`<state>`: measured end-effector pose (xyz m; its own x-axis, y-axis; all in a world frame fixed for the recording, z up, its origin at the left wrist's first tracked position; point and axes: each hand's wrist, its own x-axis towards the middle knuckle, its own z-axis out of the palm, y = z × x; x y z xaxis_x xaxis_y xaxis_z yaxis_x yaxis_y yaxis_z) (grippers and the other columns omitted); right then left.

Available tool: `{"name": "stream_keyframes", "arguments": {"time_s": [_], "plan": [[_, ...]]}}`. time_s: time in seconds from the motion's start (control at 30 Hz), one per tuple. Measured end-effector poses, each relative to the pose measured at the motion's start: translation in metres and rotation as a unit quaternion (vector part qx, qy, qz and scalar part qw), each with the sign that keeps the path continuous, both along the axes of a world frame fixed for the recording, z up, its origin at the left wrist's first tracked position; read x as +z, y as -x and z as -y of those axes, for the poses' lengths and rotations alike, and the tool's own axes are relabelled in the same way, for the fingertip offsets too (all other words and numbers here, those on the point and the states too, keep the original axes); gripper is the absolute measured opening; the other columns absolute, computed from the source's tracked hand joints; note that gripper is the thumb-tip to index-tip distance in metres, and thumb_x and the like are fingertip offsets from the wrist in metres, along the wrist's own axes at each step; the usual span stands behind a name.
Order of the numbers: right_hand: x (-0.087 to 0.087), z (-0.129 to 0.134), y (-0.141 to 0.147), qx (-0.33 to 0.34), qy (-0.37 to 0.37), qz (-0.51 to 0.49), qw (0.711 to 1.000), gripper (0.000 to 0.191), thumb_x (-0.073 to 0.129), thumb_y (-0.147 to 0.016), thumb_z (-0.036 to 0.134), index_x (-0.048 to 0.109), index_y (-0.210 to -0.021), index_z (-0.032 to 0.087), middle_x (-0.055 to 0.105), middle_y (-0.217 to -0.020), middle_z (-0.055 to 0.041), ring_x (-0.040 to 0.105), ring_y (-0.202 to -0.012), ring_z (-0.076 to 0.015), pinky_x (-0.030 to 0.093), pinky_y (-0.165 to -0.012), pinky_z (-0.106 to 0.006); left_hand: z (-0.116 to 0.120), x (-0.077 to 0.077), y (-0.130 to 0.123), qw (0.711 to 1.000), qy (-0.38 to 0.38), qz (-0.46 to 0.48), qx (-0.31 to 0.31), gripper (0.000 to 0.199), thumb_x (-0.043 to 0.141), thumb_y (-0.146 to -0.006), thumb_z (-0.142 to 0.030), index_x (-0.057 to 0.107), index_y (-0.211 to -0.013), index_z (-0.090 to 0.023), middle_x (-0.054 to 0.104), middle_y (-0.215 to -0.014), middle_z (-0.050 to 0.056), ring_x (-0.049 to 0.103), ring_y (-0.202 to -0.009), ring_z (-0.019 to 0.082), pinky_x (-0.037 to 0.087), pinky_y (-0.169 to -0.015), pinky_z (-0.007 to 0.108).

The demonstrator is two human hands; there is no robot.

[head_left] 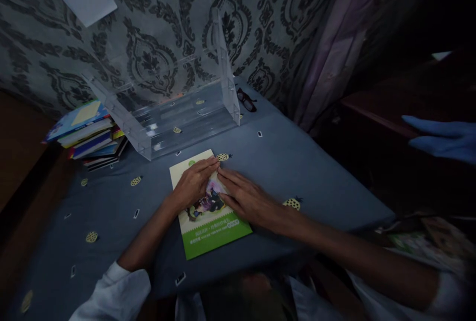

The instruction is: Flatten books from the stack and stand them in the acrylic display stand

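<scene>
A thin book (pixel 217 239) with a green and cream cover and a colourful picture lies flat and closed on the table, slightly turned. My left hand (pixel 195 182) rests on its upper part, fingers stretched out and close together. My right hand (pixel 251 197) lies across the book's right side, its fingers extended toward the left hand. The fingertips of both hands nearly meet near the upper right edge. Neither hand grips anything. Part of the cover picture is hidden under the hands.
Behind the book stands a clear plastic rack (pixel 186 137). A stack of books (pixel 91 135) leans near its left side, and dark-framed glasses (pixel 247 100) lie to its right. The patterned blue tablecloth (pixel 316 177) ends at the right. A blue glove shape (pixel 446 137) shows at far right.
</scene>
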<state>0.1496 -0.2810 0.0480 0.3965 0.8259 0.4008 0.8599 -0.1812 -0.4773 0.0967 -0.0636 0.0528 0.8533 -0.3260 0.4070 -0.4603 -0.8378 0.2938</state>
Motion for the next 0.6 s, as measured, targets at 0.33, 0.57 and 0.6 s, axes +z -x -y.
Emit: {"name": "stream_keyframes", "arguments": {"time_s": [0.33, 0.57, 0.6], "plan": [[0.002, 0.017, 0.013, 0.003, -0.009, -0.005, 1.000, 0.047, 0.042, -0.103, 0.032, 0.052, -0.143, 0.009, 0.057, -0.143, -0.0209, 0.054, -0.135, -0.0306, 0.052, -0.108, -0.051, 0.012, 0.004, 0.013, 1.000, -0.005, 0.000, -0.029, 0.047, 0.042, -0.100, -0.010, 0.051, -0.145, -0.021, 0.059, -0.142, 0.012, 0.052, -0.137, 0.022, 0.049, -0.111, 0.046], [0.004, 0.028, 0.024, 0.003, 0.010, 0.000, 1.000, 0.048, 0.042, -0.104, 0.032, 0.051, -0.143, 0.007, 0.056, -0.144, -0.0217, 0.053, -0.136, -0.0297, 0.051, -0.110, -0.049, 0.020, 0.005, 0.024, 0.999, -0.008, -0.010, -0.031, 0.052, 0.043, -0.097, -0.006, 0.050, -0.145, -0.022, 0.059, -0.143, 0.010, 0.052, -0.137, 0.021, 0.050, -0.111, 0.046], [0.004, 0.030, 0.026, 0.004, 0.011, 0.000, 1.000, 0.048, 0.042, -0.104, 0.031, 0.051, -0.143, 0.006, 0.056, -0.145, -0.0219, 0.053, -0.136, -0.0297, 0.051, -0.110, -0.049, 0.022, 0.006, 0.025, 0.999, -0.007, -0.009, -0.033, 0.051, 0.043, -0.097, -0.006, 0.050, -0.145, -0.022, 0.059, -0.143, 0.010, 0.053, -0.136, 0.021, 0.050, -0.111, 0.046]]}}
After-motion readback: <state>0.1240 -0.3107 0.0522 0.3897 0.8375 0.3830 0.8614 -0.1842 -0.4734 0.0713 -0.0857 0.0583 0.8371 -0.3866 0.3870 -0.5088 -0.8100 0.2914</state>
